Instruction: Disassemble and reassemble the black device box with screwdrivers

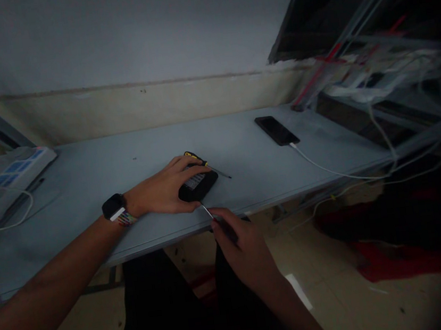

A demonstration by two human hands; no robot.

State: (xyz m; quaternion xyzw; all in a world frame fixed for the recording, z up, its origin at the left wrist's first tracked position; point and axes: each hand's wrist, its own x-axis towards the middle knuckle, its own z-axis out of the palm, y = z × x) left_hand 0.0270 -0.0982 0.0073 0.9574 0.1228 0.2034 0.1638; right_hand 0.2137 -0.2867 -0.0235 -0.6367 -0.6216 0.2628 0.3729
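Observation:
A small black device [204,188] with a pale printed label on its face lies on the grey table. My left hand [167,187], a watch and a woven band at its wrist, is laid over it, thumb at the near edge and fingers across the far side, holding it down. Just beyond the fingers lies a black-and-yellow screwdriver [218,171], its shaft pointing right; part of its handle is behind my hand. My right hand [242,242] is closed round the dark handle of another screwdriver [206,209]. That tool's metal shaft reaches the device's near edge beside my left thumb.
A phone [277,130] with a white charging cable [326,172] lies at the table's right. On the left stands a white power strip [13,179] with blue sockets and loose cables. The wall closes off the back. My legs are below the near table edge [158,243].

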